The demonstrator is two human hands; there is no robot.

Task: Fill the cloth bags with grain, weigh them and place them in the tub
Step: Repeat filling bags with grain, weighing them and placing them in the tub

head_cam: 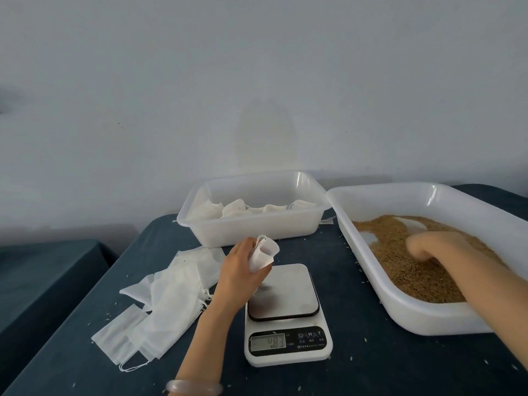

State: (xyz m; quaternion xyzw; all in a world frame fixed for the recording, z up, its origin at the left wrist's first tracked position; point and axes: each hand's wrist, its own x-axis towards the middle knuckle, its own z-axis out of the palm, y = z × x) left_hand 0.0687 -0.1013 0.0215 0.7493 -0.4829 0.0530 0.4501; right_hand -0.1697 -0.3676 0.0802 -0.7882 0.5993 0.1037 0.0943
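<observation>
Cloth bag [264,252] is gripped in my left hand [240,274], fingers curled round it, mouth up, just above the scale [285,315] plate. Right hand [437,247] is well off to the right, down in the grain [400,252] in the white tray [414,315]. It's blurred, so I can't tell if it's cupped or flat. Risk: w/ one hand on the bag its mouth looks barely open, so a handful could spill onto the plate & skew the reading. Display digits are hard to read. Tub [251,227] sits beyond the left hand, contents partly hidden by its wall.
</observation>
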